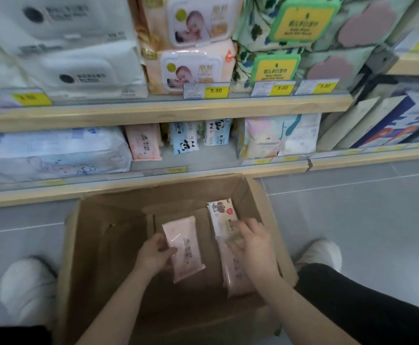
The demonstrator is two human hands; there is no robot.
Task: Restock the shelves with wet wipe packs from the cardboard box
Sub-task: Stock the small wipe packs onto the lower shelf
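Note:
An open cardboard box [91, 245] stands on the floor in front of the shelves. Inside it, my left hand [155, 256] grips the left edge of a pale pink wet wipe pack [184, 247]. My right hand [252, 241] is inside the box on the right, fingers curled over a white pack with a bear print [222, 215] and a second pink pack [235, 277] below it. Whether the right hand grips either pack is unclear. The bottom shelf [203, 158] holds a matching pink pack [143, 141] and panda-print packs [184, 139].
The upper shelf [166, 112] carries large white, baby-print and green wipe packs behind price tags. A big blue-white pack [51, 153] fills the lower shelf's left side. My white shoes [27, 290] flank the box on the grey tile floor.

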